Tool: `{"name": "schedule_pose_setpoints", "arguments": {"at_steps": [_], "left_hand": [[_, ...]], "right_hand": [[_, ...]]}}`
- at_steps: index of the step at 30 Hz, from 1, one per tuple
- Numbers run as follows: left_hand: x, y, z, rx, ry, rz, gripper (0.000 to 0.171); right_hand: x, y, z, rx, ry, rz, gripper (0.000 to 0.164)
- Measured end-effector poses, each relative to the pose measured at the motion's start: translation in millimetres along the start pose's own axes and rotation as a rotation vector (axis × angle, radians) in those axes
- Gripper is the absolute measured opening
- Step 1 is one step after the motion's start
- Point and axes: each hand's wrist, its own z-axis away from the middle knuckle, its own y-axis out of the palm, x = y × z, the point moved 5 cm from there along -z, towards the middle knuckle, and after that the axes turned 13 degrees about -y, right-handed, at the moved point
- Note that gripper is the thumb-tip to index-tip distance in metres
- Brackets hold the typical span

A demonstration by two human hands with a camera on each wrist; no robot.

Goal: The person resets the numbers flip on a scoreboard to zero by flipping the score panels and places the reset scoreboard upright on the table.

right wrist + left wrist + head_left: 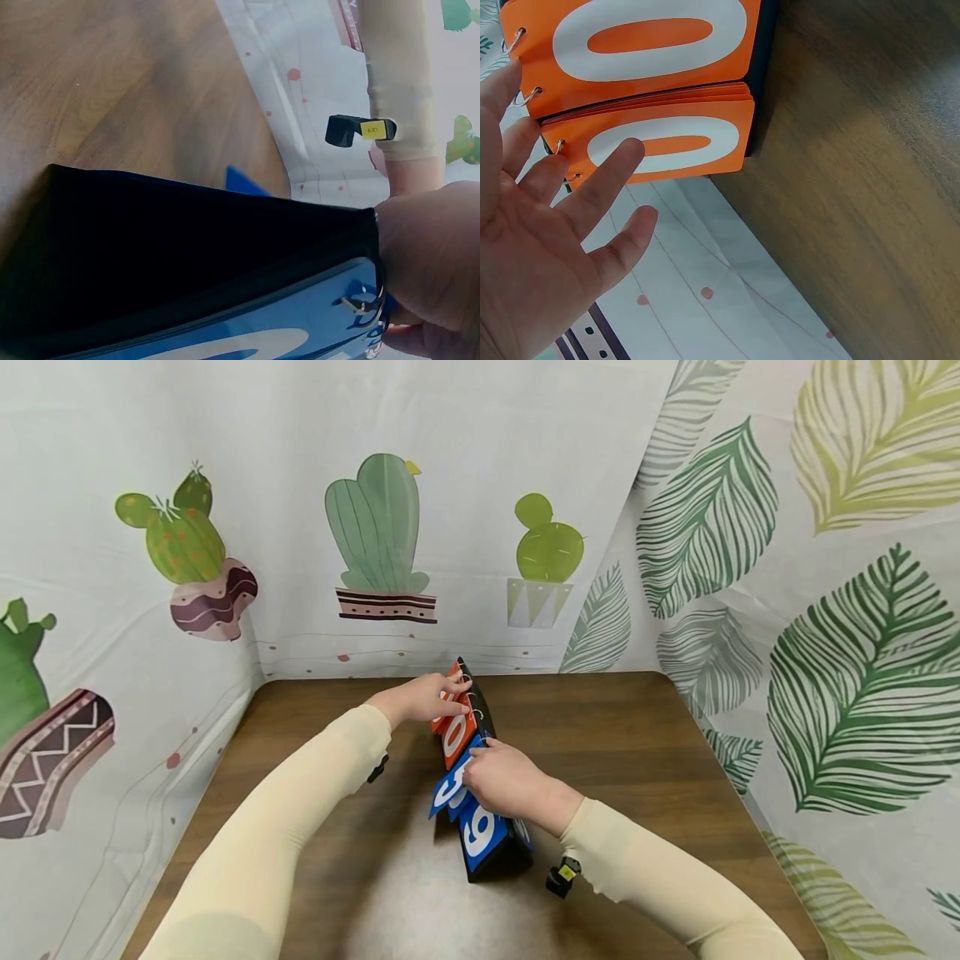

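A black tent-shaped flip scoreboard (501, 862) stands on the table with ring-bound number cards. Its far half carries orange cards (457, 742) showing white zeros; the near half has blue cards (480, 837). My left hand (426, 697) lies at the top edge beside the orange cards. In the left wrist view its fingers (604, 187) are spread and fairly straight over the rings. With curled fingers, my right hand (510, 782) pinches a blue number card (446, 792) that tilts out from the stack. In the right wrist view the scoreboard hides part of that card.
The brown wooden table (615, 752) extends on both sides of the scoreboard. A patterned cloth (480, 527) with cacti and leaves hangs behind and around it. Black wrist devices (562, 877) sit at the sleeves.
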Motion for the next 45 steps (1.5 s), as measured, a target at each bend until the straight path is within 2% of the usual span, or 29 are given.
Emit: {"name": "schedule_pose_setpoints", "arguments": {"at_steps": [7, 11, 15, 18, 20, 24, 27, 31, 34, 37, 39, 42, 45], "left_hand": [[0.0, -0.9, 1.2, -0.008, 0.000, 0.019, 0.070], [-0.2, -0.5, 2.4, -0.005, -0.003, 0.039, 0.070], [-1.0, 0.3, 2.4, -0.001, 0.000, 0.050, 0.071], [-0.2, 1.4, 2.4, -0.002, -0.002, 0.051, 0.072], [0.1, 1.8, 2.4, -0.004, -0.001, 0.048, 0.072], [-1.1, 2.2, 2.4, -0.001, 0.003, 0.044, 0.071], [-1.7, 2.5, 2.4, -0.001, -0.008, 0.046, 0.070], [-2.2, 2.7, 3.0, -0.003, -0.031, 0.059, 0.070], [-2.8, 3.3, 3.7, 0.003, -0.037, 0.062, 0.071], [-3.0, 4.4, 3.5, 0.008, -0.030, 0.053, 0.071], [-2.9, 4.4, 3.5, 0.006, -0.029, 0.052, 0.071], [-2.9, 3.7, 3.7, 0.002, -0.032, 0.056, 0.071], [-2.7, 2.9, 4.6, 0.003, -0.040, 0.060, 0.071]], "right_hand": [[0, -3, -1, -0.039, 0.029, 0.090, 0.013], [0, -3, -2, 0.010, 0.067, 0.136, 0.013], [0, -2, -2, 0.081, 0.090, 0.093, 0.019], [-1, -4, 1, 0.094, 0.074, 0.003, 0.019], [-5, -9, 4, 0.056, 0.032, -0.083, 0.019], [-22, -21, 15, -0.135, -0.058, -0.372, 0.021], [-48, -21, 27, -0.319, -0.015, -0.641, 0.021], [-89, 2, 40, -0.532, 0.188, -0.948, 0.022], [-110, 35, 45, -0.599, 0.336, -1.107, 0.022], [-119, 72, 46, -0.570, 0.455, -1.225, 0.023], [-120, 93, 44, -0.540, 0.501, -1.292, 0.027], [-119, 115, 39, -0.500, 0.521, -1.347, 0.032], [-116, 129, 35, -0.455, 0.514, -1.317, 0.033]]}}
